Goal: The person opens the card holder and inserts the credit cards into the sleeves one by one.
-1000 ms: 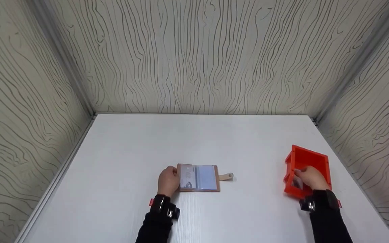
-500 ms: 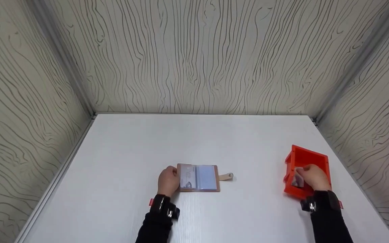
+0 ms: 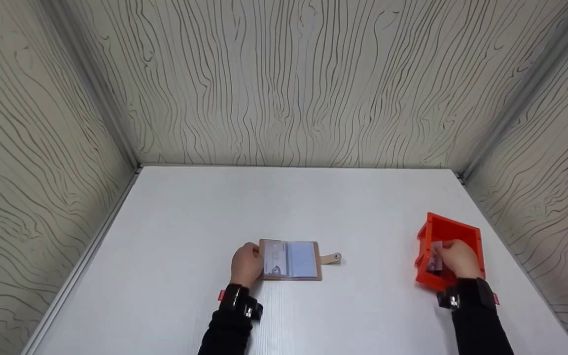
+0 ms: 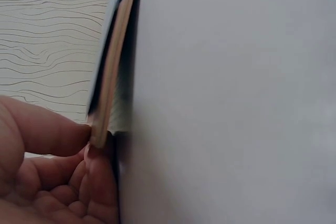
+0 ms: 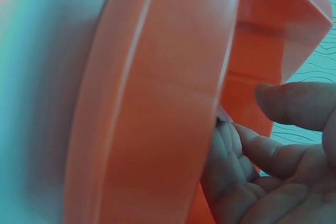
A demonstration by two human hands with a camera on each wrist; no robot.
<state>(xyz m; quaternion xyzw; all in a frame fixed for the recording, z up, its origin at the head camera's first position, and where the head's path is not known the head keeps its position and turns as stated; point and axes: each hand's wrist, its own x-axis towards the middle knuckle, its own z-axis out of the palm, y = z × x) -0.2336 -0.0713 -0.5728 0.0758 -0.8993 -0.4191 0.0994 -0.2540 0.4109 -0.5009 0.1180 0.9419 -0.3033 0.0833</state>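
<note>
A small brown card holder [image 3: 275, 260] lies spread out on the white table, clear sleeves showing and a pale snap strap [image 3: 331, 258] at its right. My left hand [image 3: 246, 265] pinches its left edge between thumb and fingers; the left wrist view shows the cover's edge [image 4: 113, 72] slightly raised. Over at the right, my right hand [image 3: 459, 259] reaches into a red plastic bin [image 3: 454, 228]. Its fingertips touch a small printed card [image 3: 435, 259] standing tilted by the bin's left wall. In the right wrist view the thumb [image 5: 294, 103] is apart from the fingers, and most of the card is hidden.
The bin stands near the right edge of the white table [image 3: 284, 207]. Wood-grain patterned panels [image 3: 284, 84] enclose the back and both sides. Bare tabletop lies between the card holder and the bin.
The card in the bin has shifted and tilted under my right fingers, which have moved slightly. My left hand and the card holder have stayed in place.
</note>
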